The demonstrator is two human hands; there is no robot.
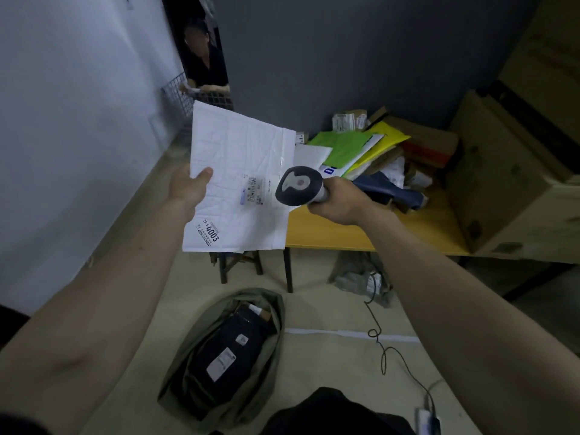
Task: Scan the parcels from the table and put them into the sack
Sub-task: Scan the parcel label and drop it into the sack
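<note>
Parcels wait in 3 places, and the one being handled is a white padded mailer [238, 171] held up in the air by the left hand [188, 189]. That hand pinches the mailer at its left edge, thumb on the front face and the other fingers hidden behind, so nearly all of the mailer spreads to the right of and above the grip, with its lower corner marked 4003 hanging just below the wrist. A small shipping label [254, 190] sits on the mailer's face to the right of the thumb. The right hand [340, 200] is wrapped tight round the handle of a grey barcode scanner [299, 185], whose head lies just in front of the mailer's right edge, close beside that label. Beyond the scanner hand, a heap of parcels [376, 152] in green, yellow, white, dark blue and brown lies on the yellow table [329, 230]. Below both hands, on the floor, the olive sack [219, 356] stands open with a dark parcel [232, 350] bearing a white label inside it. A black cable [386, 346] trails across the floor beneath the right forearm.
</note>
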